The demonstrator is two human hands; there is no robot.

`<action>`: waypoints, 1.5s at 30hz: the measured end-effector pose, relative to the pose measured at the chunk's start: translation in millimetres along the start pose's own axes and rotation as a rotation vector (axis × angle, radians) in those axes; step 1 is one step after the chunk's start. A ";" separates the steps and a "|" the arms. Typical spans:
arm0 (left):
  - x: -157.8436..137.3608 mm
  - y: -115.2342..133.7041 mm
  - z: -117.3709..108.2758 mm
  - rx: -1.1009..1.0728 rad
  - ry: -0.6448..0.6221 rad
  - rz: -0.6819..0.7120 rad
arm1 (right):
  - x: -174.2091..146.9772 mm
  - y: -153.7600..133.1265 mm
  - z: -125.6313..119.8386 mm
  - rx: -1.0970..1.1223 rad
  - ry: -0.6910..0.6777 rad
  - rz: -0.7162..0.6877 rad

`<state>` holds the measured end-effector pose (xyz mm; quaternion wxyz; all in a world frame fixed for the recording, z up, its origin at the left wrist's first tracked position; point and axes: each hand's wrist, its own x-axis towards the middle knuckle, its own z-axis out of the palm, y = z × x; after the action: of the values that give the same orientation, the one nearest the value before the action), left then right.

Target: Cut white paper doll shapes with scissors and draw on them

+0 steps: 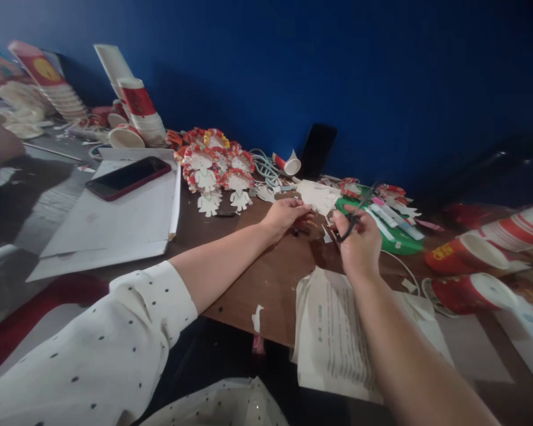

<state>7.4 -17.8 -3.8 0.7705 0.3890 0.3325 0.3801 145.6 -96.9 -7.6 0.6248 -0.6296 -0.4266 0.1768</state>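
From left hand [286,218] to table edge [233,316], open wood [266,272]

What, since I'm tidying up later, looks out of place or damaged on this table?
A red-and-white paper cup lies on its side near the dark blue wall, its rim seemingly cut. A small white paper scrap lies loose near the brown tabletop's front edge, where it might drop off.
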 end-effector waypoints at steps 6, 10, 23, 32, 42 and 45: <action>6.1 8.1 -6.5 0.007 0.087 0.082 | -11.6 -19.7 1.6 -0.007 -0.343 0.109; 11.4 11.9 -13.6 0.013 0.102 0.116 | -11.4 -16.2 0.8 -0.096 -0.561 0.208; 20.9 15.3 -22.1 0.001 0.119 0.207 | -9.6 -18.4 1.2 -0.142 -0.579 0.245; 16.8 14.6 -20.1 0.164 0.009 0.181 | -6.2 -15.2 -4.6 -0.116 -0.588 0.253; 10.0 17.3 -16.0 0.141 -0.104 0.097 | -5.5 -19.8 -5.7 -0.128 -0.595 0.239; 8.5 16.7 -15.2 0.126 -0.119 0.078 | -5.8 -19.8 -5.7 -0.127 -0.591 0.241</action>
<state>-6.2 1.4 1.4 0.7475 0.4713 0.2942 0.3642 140.3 -107.7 10.0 0.4079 -0.6347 -0.5221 0.3977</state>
